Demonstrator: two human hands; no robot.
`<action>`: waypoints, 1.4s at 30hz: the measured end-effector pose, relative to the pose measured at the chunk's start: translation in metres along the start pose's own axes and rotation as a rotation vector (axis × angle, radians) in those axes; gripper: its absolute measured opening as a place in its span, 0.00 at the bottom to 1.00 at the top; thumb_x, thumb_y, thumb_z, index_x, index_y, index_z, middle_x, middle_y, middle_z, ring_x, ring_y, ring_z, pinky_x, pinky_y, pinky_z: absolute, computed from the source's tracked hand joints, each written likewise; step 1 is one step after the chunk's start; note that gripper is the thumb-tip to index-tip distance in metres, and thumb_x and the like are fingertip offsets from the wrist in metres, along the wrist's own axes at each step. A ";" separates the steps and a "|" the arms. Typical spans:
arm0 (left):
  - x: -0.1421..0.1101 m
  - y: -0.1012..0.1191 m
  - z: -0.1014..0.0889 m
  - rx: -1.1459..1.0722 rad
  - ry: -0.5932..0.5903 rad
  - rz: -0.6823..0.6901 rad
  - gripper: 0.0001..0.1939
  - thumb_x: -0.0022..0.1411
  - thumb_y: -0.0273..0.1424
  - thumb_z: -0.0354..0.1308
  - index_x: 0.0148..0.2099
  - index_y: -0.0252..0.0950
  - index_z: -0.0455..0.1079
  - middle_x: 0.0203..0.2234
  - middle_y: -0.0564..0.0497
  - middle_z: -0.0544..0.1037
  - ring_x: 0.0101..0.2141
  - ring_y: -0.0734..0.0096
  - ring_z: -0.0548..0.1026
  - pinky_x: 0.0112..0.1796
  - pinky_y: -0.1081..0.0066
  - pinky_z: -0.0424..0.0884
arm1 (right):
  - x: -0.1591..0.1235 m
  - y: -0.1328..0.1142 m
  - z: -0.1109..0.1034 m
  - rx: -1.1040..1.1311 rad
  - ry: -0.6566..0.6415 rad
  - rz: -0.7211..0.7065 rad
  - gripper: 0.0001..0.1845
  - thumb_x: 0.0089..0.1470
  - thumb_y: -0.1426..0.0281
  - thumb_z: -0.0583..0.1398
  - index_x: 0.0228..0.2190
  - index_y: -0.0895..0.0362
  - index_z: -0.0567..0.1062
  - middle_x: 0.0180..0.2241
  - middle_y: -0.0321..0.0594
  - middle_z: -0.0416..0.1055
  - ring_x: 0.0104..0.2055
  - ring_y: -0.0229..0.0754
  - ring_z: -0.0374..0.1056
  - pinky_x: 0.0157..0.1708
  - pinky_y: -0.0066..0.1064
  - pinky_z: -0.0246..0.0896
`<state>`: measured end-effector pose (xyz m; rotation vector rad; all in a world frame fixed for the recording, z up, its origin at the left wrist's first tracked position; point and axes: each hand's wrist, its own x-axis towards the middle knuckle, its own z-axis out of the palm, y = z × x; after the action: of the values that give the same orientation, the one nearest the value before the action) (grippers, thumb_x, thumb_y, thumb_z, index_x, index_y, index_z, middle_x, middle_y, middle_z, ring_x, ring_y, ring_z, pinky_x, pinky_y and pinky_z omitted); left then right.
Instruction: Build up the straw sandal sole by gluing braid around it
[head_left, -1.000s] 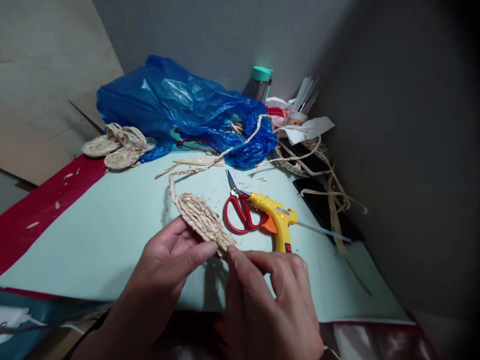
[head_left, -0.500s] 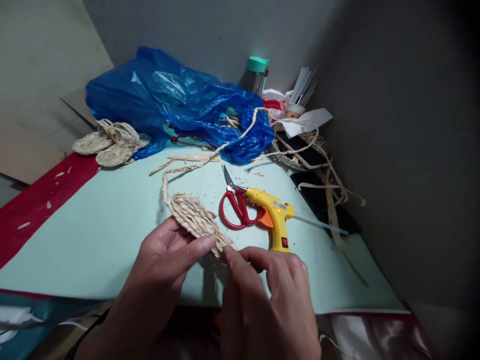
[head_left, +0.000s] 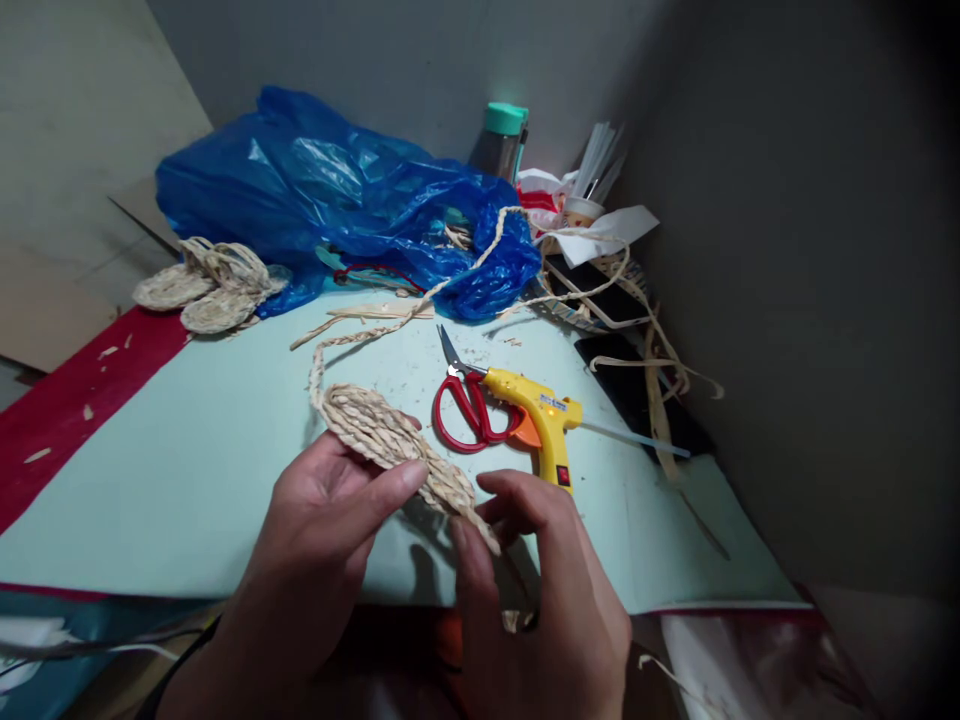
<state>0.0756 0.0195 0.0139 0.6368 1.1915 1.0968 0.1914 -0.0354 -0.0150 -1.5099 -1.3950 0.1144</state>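
A flat oval coil of braided straw cord [head_left: 382,425] is held in my left hand [head_left: 330,510], its thumb pressed across the top and its fingers underneath. From the coil's far end a loose length of braid [head_left: 420,310] runs back over the table towards a blue bag. My right hand [head_left: 540,580] is at the coil's narrow near end, with thumb and index finger spread apart around the tip; whether the thumb touches it is unclear. Just beyond lie red-handled scissors [head_left: 461,415] and a yellow glue gun [head_left: 551,415] with a glue stick in its back.
The blue plastic bag [head_left: 330,180] fills the back of the pale green tabletop [head_left: 150,480]. Coiled straw pieces [head_left: 217,290] sit at the left. A green-lidded bottle [head_left: 501,140], a cup of glue sticks [head_left: 589,205] and straw strips [head_left: 660,400] stand or lie along the right.
My right thumb and fingers have spread apart at the coil's near end, uncovering its tip. My left hand still holds the coil. The whole view has shifted slightly.
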 end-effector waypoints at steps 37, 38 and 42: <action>0.008 0.011 -0.005 0.055 0.053 0.250 0.21 0.46 0.21 0.73 0.44 0.39 0.79 0.42 0.50 0.86 0.53 0.53 0.78 0.49 0.70 0.75 | 0.018 0.001 0.022 -0.071 -0.177 -0.216 0.07 0.63 0.77 0.56 0.41 0.55 0.69 0.32 0.37 0.68 0.30 0.38 0.68 0.31 0.30 0.65; 0.008 0.011 -0.005 0.052 0.054 0.244 0.20 0.46 0.21 0.73 0.43 0.39 0.79 0.41 0.50 0.86 0.53 0.53 0.78 0.49 0.70 0.75 | 0.018 0.001 0.022 -0.075 -0.189 -0.241 0.07 0.63 0.77 0.56 0.41 0.55 0.69 0.32 0.37 0.68 0.30 0.38 0.67 0.31 0.30 0.64; 0.011 0.013 -0.006 0.003 0.052 0.196 0.18 0.48 0.25 0.73 0.44 0.39 0.80 0.39 0.49 0.86 0.51 0.51 0.79 0.48 0.68 0.76 | 0.017 -0.001 0.023 -0.078 -0.193 -0.191 0.07 0.63 0.77 0.55 0.42 0.56 0.69 0.33 0.39 0.69 0.34 0.41 0.68 0.33 0.32 0.64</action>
<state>0.0658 0.0335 0.0186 0.7434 1.1940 1.2829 0.1810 -0.0086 -0.0165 -1.4504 -1.7087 0.0889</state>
